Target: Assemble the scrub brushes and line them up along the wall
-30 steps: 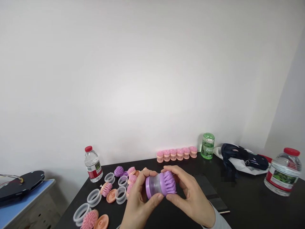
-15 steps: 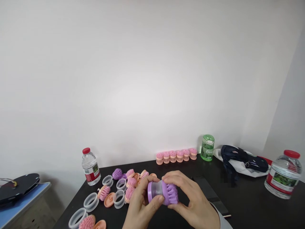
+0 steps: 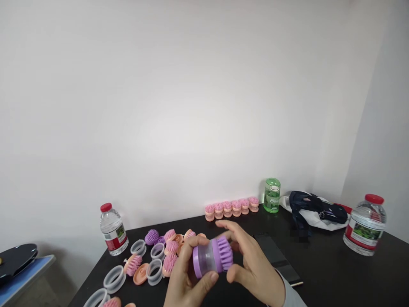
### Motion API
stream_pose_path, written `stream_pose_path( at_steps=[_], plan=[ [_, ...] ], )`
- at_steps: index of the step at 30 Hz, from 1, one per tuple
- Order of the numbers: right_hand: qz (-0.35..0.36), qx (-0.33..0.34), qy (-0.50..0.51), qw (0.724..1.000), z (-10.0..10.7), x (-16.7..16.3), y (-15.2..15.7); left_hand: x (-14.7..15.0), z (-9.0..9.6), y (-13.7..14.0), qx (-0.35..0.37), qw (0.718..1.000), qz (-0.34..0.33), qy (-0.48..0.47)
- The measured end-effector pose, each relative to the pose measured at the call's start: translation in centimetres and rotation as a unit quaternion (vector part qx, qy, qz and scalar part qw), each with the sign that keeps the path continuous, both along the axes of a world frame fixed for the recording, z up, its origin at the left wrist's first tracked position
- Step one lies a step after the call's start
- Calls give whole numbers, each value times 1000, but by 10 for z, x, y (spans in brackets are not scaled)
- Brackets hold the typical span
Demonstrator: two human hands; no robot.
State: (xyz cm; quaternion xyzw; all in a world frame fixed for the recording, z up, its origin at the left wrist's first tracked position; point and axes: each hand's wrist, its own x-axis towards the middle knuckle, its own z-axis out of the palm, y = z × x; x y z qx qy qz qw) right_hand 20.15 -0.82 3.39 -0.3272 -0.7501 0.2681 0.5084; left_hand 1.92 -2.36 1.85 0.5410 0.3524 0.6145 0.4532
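Left to right on my head feed, clock centred on the held piece. 9–10 o'clock: clear plastic bottle, red cap. 8–10, nearer: translucent plastic rings, flat round orange disc, pink-bristled brush heads. Centre: my left hand grips the short purple brush with see-through grey middle round its base end, thumb in front. Brush is held above the black tabletop, on its side: long axis about 9 to 3, bristles toward 3, tipped slightly up. 1 o'clock, well apart: row of pink-bristled brushes with peach bases. 3 o'clock: my right hand, thumb and fingers spread around the bristle end, gripping nothing I can see. It's nearer the bristles; left has the base. Can't tell whether a far-side right fingertip touches; blurred.
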Motion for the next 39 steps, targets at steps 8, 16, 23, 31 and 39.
stream_pose_path(
  at_steps=[8, 16, 23, 31, 39],
  plan=[
    [8, -28, -77, 997, 2, 8, 0, 4, 4, -1, -32, 998, 1, -44],
    [7, -36, -35, 999, 1, 8, -1, 2, 0, 3, -29, 999, 11, -35],
    [-17, 3, -45, 999, 4, 10, -3, 2, 2, 3, -26, 999, 14, -36],
    [-15, 22, -36, 999, 3, 10, -1, -10, -2, 7, -21, 1000, -15, 11],
    [-29, 41, -71, 996, 2, 11, -1, -5, -1, 3, -15, 1000, -9, -20]
  ],
)
